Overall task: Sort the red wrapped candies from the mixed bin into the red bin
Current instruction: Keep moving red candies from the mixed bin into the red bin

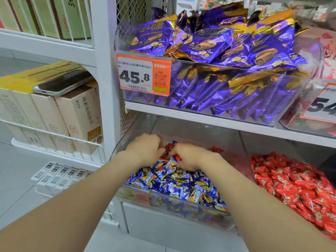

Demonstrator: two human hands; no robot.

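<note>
The clear mixed bin [189, 210] on the lower shelf holds mostly blue and yellow wrapped candies [181, 184], with a few red wrapped candies [169, 149] at its back. Both hands are deep in the back of this bin. My left hand [147, 148] has its fingers curled around red candies. My right hand [190, 156] pinches at the same red cluster, fingers bent down into the pile. More red candy [216, 149] lies behind my right hand. The red bin [244, 150] stands directly to the right, heaped with red candies [294, 184].
Above is a shelf [200, 119] with a clear bin of purple snack packs [218, 51] and an orange 45.8 price tag [143, 75]. Left, a wire rack holds beige boxes [76, 117] with a phone [63, 82] lying on top. The shelf overhead leaves little height above the bins.
</note>
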